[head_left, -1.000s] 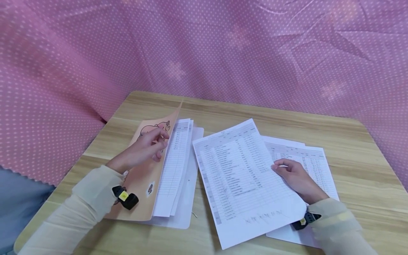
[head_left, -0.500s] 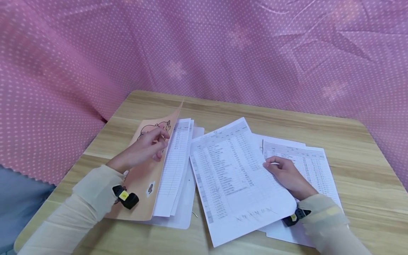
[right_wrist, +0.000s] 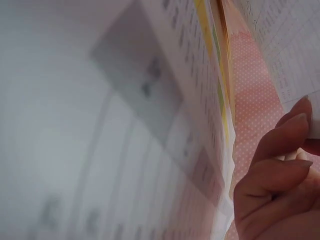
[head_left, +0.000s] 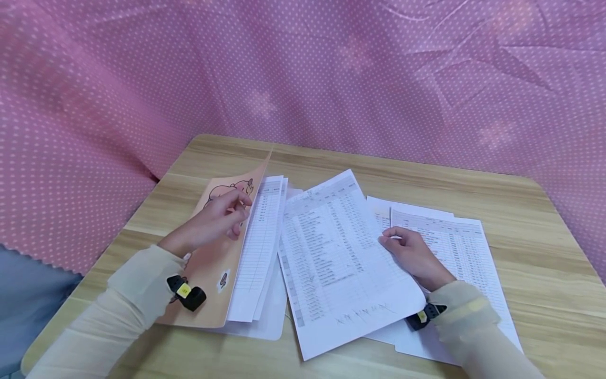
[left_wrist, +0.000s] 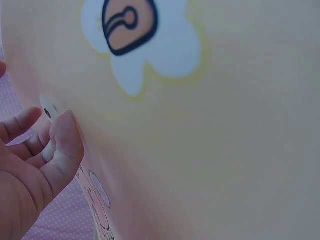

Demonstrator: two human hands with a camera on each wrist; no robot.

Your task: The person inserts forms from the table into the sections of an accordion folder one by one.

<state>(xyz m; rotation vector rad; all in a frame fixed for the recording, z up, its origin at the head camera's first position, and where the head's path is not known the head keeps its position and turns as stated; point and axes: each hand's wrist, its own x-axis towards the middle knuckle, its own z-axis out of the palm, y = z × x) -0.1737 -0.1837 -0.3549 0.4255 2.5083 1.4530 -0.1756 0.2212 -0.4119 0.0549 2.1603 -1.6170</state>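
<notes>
Pinched by the right hand over the middle of the table, the sheet could crumple if the left hand, whose grip I cannot tell, drops the folder cover near the left edge.

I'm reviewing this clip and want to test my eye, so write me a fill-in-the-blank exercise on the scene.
A printed sheet is pinched by the person's ____ hand.
The peach folder at the left hand stands partly ____, showing papers inside.
The pink cloth behind the table is patterned with many small pale ____.

Missing words: right; open; dots.
</notes>
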